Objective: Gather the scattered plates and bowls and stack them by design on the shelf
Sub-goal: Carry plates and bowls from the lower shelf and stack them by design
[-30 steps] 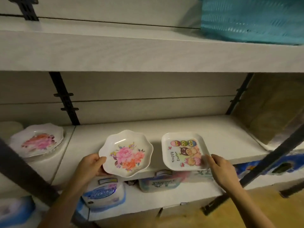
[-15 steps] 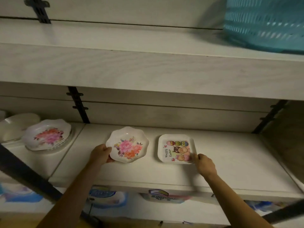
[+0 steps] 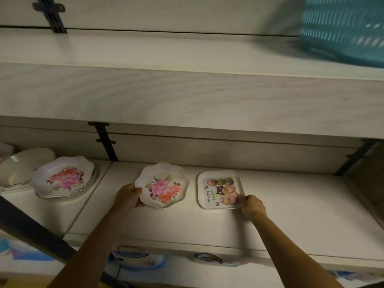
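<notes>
1. My left hand [image 3: 128, 196] grips the floral plate [image 3: 163, 185] by its left rim, thumb on top and fingers curled beneath. The plate is mid-shelf, nearer the back edge. I cannot tell whether it rests fully on the shelf [image 3: 207, 229] or hovers just off it.
2. My right hand [image 3: 252, 205] pinches the near right corner of the square Easter plate [image 3: 219, 190]. It lies flat just right of the floral plate, not touching it.
3. A matching floral stack [image 3: 64, 177] sits toward the shelf's left end, past the seam between boards. I judge that is where the floral plate belongs.
4. I would lift it clear before carrying it left, because dragging risks catching the rim on the seam.
5. The board above hangs low, so the lift should be shallow and the plate level.
6. Over the stack I would turn the plate until its scallops line up with those below. Then I would lower it and loosen my fingers only once it seats.
7. The plain white dishes [image 3: 27, 163] sit just beside the stack at the far left, so I would approach from the front to avoid nudging them.
8. The square plate has no partner in view, so I would leave it well back from the front edge and ease my pinch off without tipping the corner.
</notes>
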Motion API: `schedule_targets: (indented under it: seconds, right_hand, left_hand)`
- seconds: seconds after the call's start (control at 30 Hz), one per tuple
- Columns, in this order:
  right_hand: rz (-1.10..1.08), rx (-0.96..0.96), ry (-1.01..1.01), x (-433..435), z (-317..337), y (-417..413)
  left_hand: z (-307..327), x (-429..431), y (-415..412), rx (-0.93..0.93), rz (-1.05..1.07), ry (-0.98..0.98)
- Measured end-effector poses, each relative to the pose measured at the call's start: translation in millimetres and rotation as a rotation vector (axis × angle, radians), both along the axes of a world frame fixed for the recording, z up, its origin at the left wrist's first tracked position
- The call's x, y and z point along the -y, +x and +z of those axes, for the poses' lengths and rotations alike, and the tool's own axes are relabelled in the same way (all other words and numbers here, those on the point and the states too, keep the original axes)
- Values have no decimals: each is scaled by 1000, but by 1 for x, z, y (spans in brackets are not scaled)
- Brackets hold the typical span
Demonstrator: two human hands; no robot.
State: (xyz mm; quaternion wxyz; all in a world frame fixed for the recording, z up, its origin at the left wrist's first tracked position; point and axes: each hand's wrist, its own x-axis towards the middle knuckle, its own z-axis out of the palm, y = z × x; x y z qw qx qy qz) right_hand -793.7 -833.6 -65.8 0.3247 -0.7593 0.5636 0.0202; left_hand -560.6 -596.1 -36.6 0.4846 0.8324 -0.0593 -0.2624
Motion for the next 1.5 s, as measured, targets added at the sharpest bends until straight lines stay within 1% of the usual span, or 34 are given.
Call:
schedule_targets:
  seconds: [0.27,0.4,0.57,0.63,0.73,0.9,0.97,1.03,1.1,1.17,1.23,1.5]
  right_hand:
    - [-84,133,74,-3,4,-13]
    - [-106,208,76,-5,11,-26]
    - [-37,210,34,-9,25,-37]
    - [26,188,2,-11,33,-36]
    - [162,127,-90,-19,49,-26]
    - [478,16,-283,-50,78,0]
    - [609,-16,-362,-66,89,11]
    - [721,-15,-434,-84,98,22]
    - [821,11,-469,-103,103,35]
    - [902,43,-429,-123,106,46]
    - [981,88,-390,-143,106,59]
    - [1231,190,-394,-235,114,96]
  left_hand:
    - [-6,18,13,-82,-65,17]
    - [-10,29,17,-129,-86,0]
    - [-15,32,21,-63,-154,99]
    - [-13,30,21,6,-161,179]
    - [-2,21,13,289,-210,384]
    - [30,-26,-18,648,-324,486]
    - [42,-50,-29,741,-363,556]
    - [55,-75,-41,745,-367,611]
    - [64,-101,-53,709,-343,577]
    - [68,-128,-62,648,-309,514]
    - [71,-156,-68,616,-279,507]
    - [68,-265,-65,712,-131,577]
